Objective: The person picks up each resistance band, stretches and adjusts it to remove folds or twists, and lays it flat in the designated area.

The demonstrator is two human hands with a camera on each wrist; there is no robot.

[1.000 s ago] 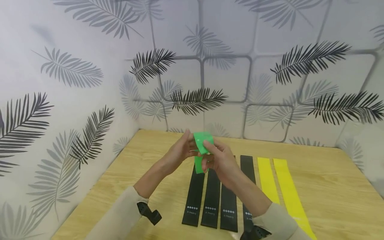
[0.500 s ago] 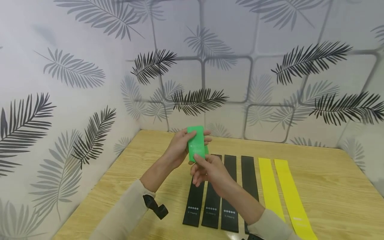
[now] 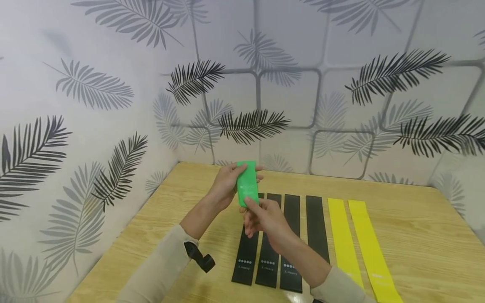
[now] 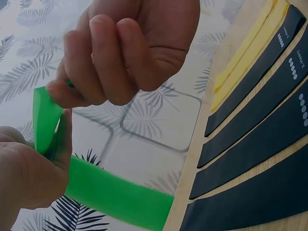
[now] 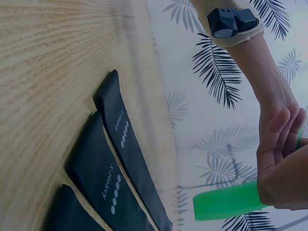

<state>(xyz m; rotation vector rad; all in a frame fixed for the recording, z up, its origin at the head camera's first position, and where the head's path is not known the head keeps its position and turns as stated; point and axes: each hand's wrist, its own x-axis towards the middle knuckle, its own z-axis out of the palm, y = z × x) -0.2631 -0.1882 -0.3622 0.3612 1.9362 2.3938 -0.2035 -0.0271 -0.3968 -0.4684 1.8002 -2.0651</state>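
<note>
Both hands hold a folded green elastic band (image 3: 247, 182) upright above the far left of the wooden table (image 3: 417, 235). My left hand (image 3: 236, 176) grips its upper part from the left side. My right hand (image 3: 251, 206) pinches its lower end from below. In the left wrist view the green band (image 4: 115, 192) bends between the left hand (image 4: 29, 173) and the pinching right hand (image 4: 72, 91). In the right wrist view the right hand (image 5: 281, 173) holds the green band (image 5: 226, 202) by its end.
Several black bands (image 3: 291, 235) lie flat side by side on the table under the hands. Two yellow bands (image 3: 354, 240) lie to their right. Leaf-patterned walls (image 3: 94, 126) close in the table at the back and left.
One second ago the green band was curled between both hands. It now stands flatter and upright; the right hand has slid down to its lower end and the left hand has shifted slightly left.
</note>
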